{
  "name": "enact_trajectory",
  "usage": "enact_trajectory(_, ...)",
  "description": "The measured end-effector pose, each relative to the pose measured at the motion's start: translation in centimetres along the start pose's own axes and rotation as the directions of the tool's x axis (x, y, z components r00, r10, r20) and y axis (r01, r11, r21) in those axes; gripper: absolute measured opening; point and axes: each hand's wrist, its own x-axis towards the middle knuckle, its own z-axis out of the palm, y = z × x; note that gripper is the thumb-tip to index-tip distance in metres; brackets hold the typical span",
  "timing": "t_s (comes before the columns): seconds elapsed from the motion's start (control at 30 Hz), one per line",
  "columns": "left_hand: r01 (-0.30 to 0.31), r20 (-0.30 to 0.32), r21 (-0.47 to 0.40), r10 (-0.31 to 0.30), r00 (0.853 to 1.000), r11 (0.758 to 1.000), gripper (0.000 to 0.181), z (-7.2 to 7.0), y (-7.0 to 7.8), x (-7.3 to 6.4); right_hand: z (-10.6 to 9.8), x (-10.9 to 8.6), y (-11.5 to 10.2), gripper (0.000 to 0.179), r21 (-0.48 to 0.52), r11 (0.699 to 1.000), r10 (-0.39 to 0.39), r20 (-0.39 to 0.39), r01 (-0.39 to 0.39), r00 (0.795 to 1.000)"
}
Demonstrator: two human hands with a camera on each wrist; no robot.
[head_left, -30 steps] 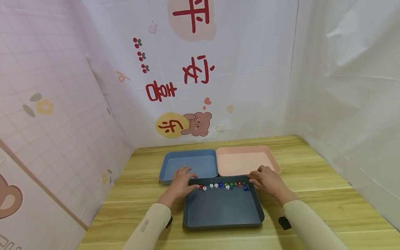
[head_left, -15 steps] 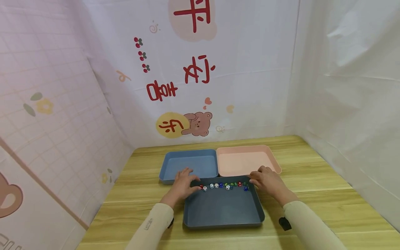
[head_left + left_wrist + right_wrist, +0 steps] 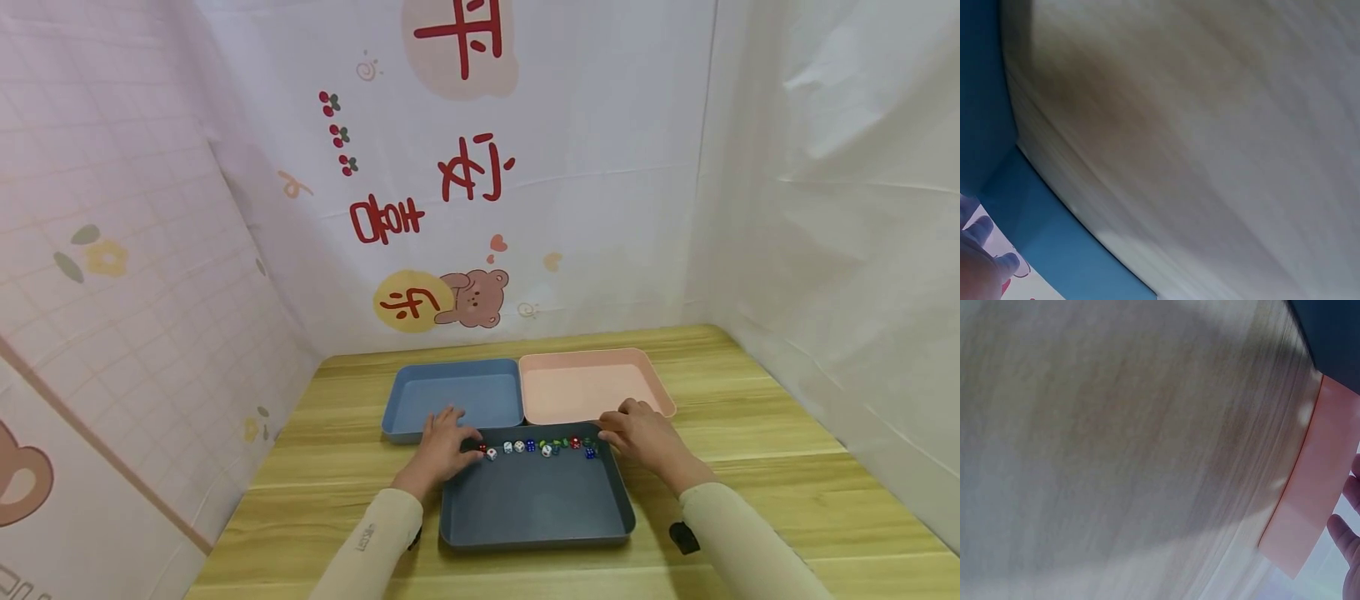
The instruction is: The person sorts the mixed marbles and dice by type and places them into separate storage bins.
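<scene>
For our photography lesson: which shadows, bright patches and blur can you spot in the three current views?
Head view: printed bear crisp, dice too small to read every pip; left wrist view: wooden table soft and smeared; right wrist view: a broad shadow ends softly across the wooden table, and bright spots lie beside the pink tray.

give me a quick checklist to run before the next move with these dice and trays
1. Dice inside the dark tray, along its far side: ok.
2. Blue tray and pink tray side by side beyond it: ok.
3. Left hand at the red die near the row's left end: ok.
4. Left hand's grip on that die: cannot tell.
5. Dice well spaced for picking: not ok, several look bunched.
6. Right hand holding a die: cannot tell, fingertips unclear.
</scene>
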Motion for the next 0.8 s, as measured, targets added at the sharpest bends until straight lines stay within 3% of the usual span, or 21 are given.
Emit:
enact_trajectory(0.3, -0.016, -0.002, 0.030, 0.016, 1.000, 0.999, 0.018, 0.16, 0.01, 0.05, -0.01, 0.08, -0.10, 0.026, 0.007, 1.000, 0.011, 0.004, -0.011, 1.000)
enact_trajectory(0.8, -0.034, -0.012, 0.062, 0.035, 0.999, 0.997, 0.013, 0.61, 0.15, 0.78, -0.41, 0.67, 0.05, 0.018, -0.013, 0.999, -0.041, -0.011, 0.041, 0.999)
